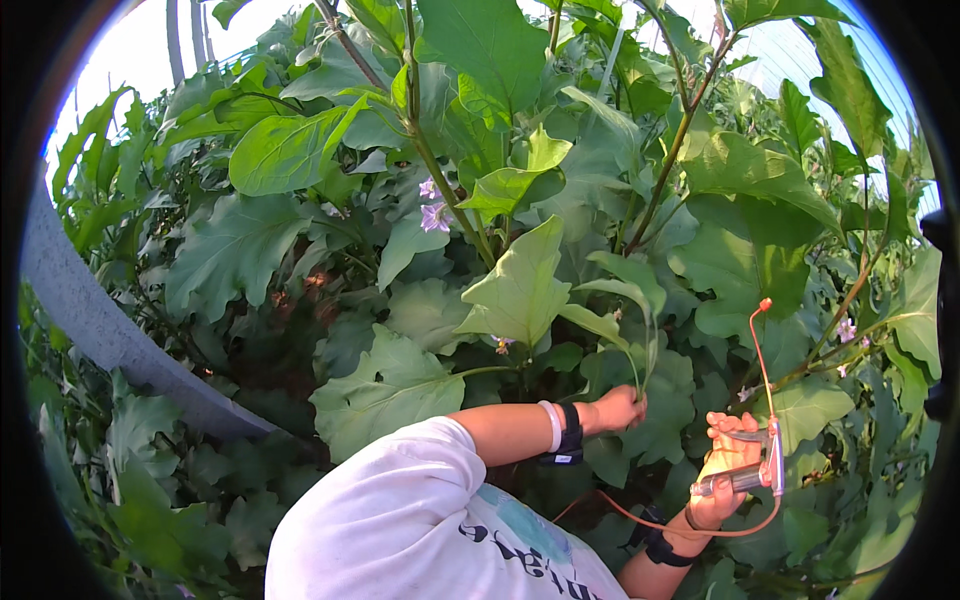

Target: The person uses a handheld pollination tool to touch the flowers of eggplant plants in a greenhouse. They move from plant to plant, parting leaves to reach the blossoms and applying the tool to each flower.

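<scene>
My left hand (616,409) is closed around the thin stalks of a few young eggplant leaves (636,300), which rise above the fist. My right hand (721,457) holds a hand sprayer (775,457) with a metal handle and lever. From it a thin orange wand (760,349) points up, bent near its small nozzle (765,304). An orange hose (675,529) loops from the sprayer's lower end back past my right wrist. The nozzle is apart from my left hand, in front of a broad leaf (757,270).
Dense eggplant plants surround me, with upright stems (442,169) and purple flowers (435,217). More flowers (846,330) show at the right. A grey curved post or pipe (135,337) crosses the left side. Bright plastic sheeting (802,60) stands behind the plants.
</scene>
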